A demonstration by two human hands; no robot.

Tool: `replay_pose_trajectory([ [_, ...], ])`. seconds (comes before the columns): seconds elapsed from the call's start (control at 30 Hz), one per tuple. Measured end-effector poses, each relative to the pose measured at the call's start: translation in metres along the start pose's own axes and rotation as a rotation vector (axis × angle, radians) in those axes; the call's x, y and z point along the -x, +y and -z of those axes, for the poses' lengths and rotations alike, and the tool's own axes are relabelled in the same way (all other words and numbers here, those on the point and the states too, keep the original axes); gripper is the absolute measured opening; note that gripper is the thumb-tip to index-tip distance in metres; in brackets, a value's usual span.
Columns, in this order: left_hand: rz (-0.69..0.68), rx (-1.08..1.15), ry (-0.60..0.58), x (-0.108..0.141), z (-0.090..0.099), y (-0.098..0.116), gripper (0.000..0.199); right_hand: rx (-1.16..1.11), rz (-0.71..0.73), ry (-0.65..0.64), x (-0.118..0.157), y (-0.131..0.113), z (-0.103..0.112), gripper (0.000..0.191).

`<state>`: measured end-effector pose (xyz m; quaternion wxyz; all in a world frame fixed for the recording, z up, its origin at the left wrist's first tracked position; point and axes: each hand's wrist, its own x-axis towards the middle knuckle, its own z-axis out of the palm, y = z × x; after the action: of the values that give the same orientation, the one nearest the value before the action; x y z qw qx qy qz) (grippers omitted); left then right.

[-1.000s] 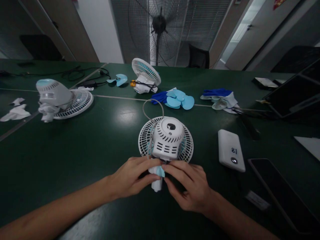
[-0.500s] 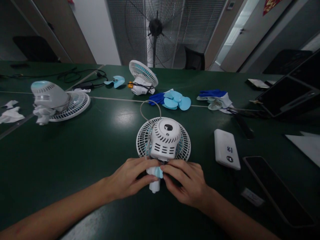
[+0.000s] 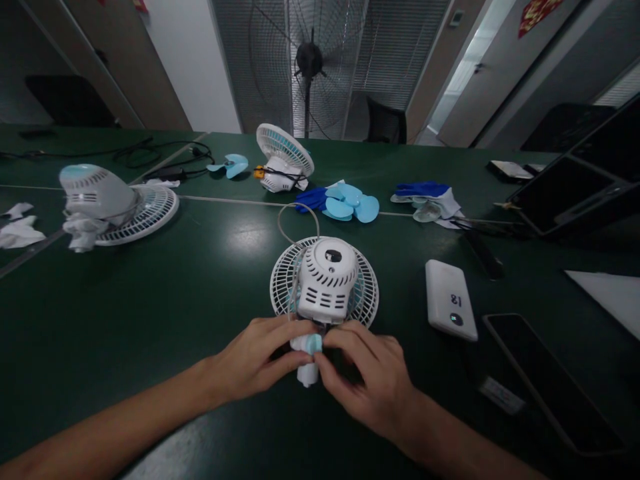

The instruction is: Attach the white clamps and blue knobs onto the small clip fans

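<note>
A small white fan (image 3: 330,280) lies grille-down on the green table in front of me, its slotted motor housing facing up. At its near end is a white stem (image 3: 307,375) with a light blue knob-like piece (image 3: 313,344) across it. My left hand (image 3: 265,355) is closed around the white part beside that piece, thumb below and fingers above. From the right, my right hand (image 3: 373,377) pinches the blue piece's edge between thumb and fingertips. The joint under the housing is partly hidden by my fingers. A thin pale cable (image 3: 280,223) loops beyond the fan.
Two more fans stand at the left (image 3: 100,193) and back (image 3: 285,160). Blue fan blades (image 3: 353,202) rest by blue-and-white gloves (image 3: 425,197). A white power bank (image 3: 451,300) and a dark phone (image 3: 550,380) lie to the right. Paper scraps (image 3: 21,231) are at far left.
My right thumb has shifted left and slightly down along the light blue piece, and the fingers have spread a little. My left hand keeps its grip. The view has shifted slightly.
</note>
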<state>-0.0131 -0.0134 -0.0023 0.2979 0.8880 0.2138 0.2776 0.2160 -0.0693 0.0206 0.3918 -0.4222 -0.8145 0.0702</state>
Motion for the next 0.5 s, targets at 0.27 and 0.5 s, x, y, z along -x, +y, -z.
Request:
replay_pose_trajectory([
  [0.27, -0.005, -0.007, 0.003, 0.003, 0.0, -0.002, 0.031, 0.201, 0.312, -0.026, 0.003, 0.024, 0.006, 0.026],
  [0.5, -0.01, -0.031, 0.004, 0.0, 0.002, 0.001, 0.032, -0.045, -0.031, -0.027, -0.002, -0.002, 0.003, 0.018],
])
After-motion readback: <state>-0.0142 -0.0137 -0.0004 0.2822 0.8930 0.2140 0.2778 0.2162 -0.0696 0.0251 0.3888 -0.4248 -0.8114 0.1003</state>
